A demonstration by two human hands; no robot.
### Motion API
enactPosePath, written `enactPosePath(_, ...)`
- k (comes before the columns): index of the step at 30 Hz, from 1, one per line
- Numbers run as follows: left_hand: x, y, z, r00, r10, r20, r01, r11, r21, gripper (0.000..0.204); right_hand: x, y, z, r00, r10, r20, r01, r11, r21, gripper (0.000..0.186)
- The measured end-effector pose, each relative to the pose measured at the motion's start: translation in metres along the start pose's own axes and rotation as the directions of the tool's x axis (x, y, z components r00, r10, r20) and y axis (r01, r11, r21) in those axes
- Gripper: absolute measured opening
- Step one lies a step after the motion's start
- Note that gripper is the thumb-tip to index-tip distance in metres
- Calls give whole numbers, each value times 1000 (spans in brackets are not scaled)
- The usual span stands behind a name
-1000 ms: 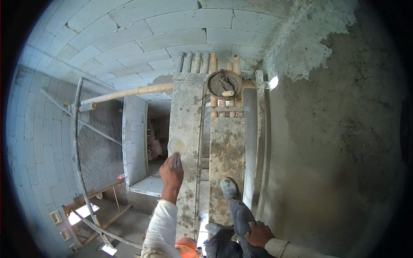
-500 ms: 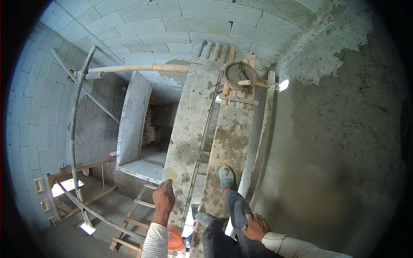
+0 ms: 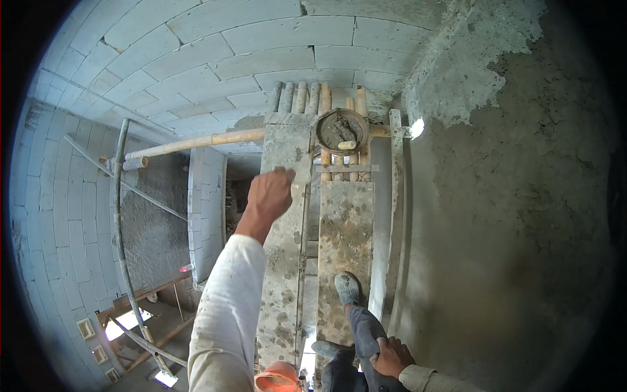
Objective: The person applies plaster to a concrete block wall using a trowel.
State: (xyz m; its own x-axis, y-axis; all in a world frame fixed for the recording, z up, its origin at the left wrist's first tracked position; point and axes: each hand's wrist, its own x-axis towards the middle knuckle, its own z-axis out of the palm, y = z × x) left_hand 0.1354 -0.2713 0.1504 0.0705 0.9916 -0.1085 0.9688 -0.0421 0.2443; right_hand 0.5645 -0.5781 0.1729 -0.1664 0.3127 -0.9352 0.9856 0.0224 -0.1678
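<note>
My left hand reaches out over the left concrete-stained plank, its fingers closed. The small translucent cup it holds is almost wholly hidden behind the fingers. My right hand rests on my bent right leg, fingers lying over the dark trousers and holding nothing. Ahead, a round mortar pan with wet grey mortar and a pale-handled tool sits on bamboo poles. At the bottom edge, an orange bucket stands beside the planks.
My feet stand on the right plank, with a gap between the two planks. A grey block wall closes the far side, a partly plastered wall the right. Bamboo scaffold poles cross the left, above a lower floor.
My left hand has swung forward and up along the left plank, and the cup has gone behind its fingers. The view has shifted, bringing more bucket into sight. My right hand stays on the leg.
</note>
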Motion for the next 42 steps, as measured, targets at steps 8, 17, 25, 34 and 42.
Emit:
enactPosePath(8, 20, -17, 36, 877, -213, -430, 68, 942, -328, 16, 15, 1, -18, 1000, 6, -22, -6, 1000, -14, 66)
enactPosePath(17, -208, 5, 95, 528, -801, -281, 548, 575, -608, 16, 23, -18, -20, 998, -60, -35, 56, 992, -113, 58)
enactPosePath(25, -545, 78, 184, -152, -987, -56, 835, -98, -542, 23, 13, -53, 36, 979, -194, -55, 172, 945, -280, 50)
enactPosePath(34, -853, 165, 288, -660, -745, 91, 536, -552, -639, 26, -15, -44, 131, 938, -346, -21, 287, 808, -514, 57)
enactPosePath(42, -955, 211, 336, -451, -867, 211, 359, -393, -847, 26, -58, -52, 187, 971, -210, -111, 120, 837, -533, 61)
